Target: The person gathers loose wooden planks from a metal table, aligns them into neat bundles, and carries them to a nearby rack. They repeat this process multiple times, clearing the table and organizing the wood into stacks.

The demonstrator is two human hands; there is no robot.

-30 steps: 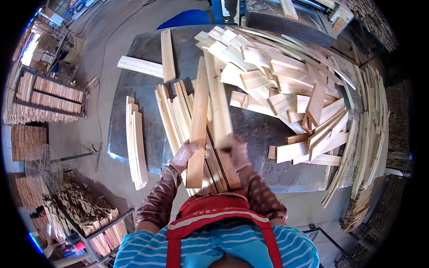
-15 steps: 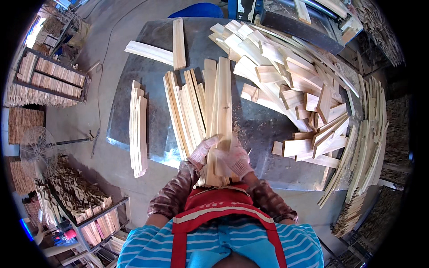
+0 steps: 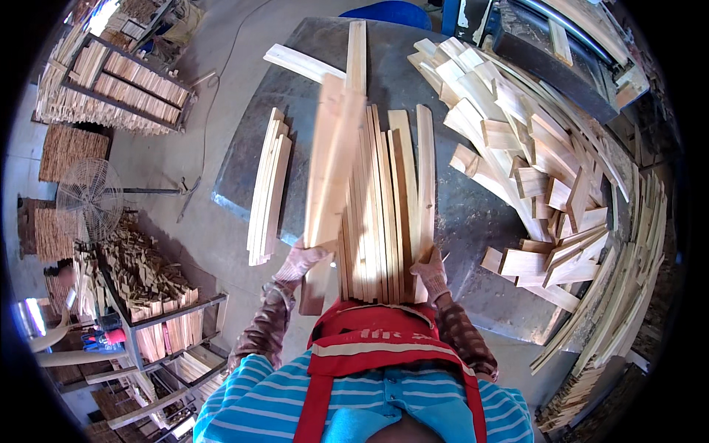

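Observation:
My left hand (image 3: 301,263), in a pale work glove, is closed round the lower part of a wide wooden board (image 3: 332,166). The board is tilted up and blurred by motion, left of a row of upright wooden slats (image 3: 378,214). Below that hand another piece of wood shows its lower end. At the row's right side my right hand (image 3: 430,275), gloved too, is closed on the near end of a single wooden slat (image 3: 425,173). The row's near ends lie against my red apron (image 3: 377,325).
A small bundle of slats (image 3: 269,188) lies left on the dark metal table (image 3: 473,214). Two boards cross at the far edge, one a pale plank (image 3: 303,63). A large heap of cut boards (image 3: 532,170) covers the right side. A fan (image 3: 90,199) stands at left.
My hands were together on boards in front of me; now they are apart. The left has carried a board leftward, the right is at the row's right side. The whole view has shifted.

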